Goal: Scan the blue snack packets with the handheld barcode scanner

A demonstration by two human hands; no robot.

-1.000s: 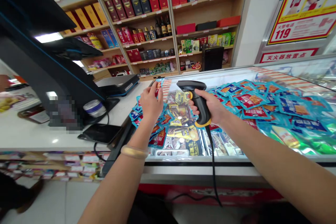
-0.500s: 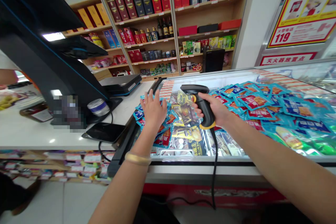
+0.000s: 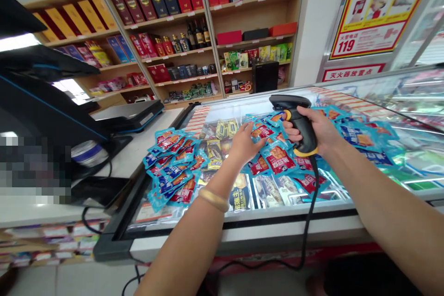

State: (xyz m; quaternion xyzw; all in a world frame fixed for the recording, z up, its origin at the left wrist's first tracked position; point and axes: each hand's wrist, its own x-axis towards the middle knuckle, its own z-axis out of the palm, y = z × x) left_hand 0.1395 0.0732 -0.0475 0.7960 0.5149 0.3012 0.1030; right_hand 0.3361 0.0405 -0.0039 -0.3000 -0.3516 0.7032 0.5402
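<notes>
A black and yellow barcode scanner (image 3: pixel 302 127) is gripped in my right hand (image 3: pixel 324 133), head up, its cable hanging over the front edge. My left hand (image 3: pixel 243 143), with a gold bangle at the wrist, reaches out with its fingers apart at the left side of a spread of blue and red snack packets (image 3: pixel 279 159). Its fingertips lie over these packets; whether they press on one I cannot tell. Another heap of the same snack packets (image 3: pixel 171 166) lies to the left. Both heaps rest on the glass top of a freezer (image 3: pixel 229 108).
At left stand a black checkout terminal (image 3: pixel 38 106), a flat scale (image 3: pixel 130 115) and a dark phone-like slab (image 3: pixel 100 190) on a white counter. Frozen goods show through the glass. Behind are shelves (image 3: pixel 253 5) of boxes and bottles.
My left hand has gone from the left heap to the right-hand packets. The scanner in my right hand has moved right, over the packets. The view has turned and shifted somewhat right.
</notes>
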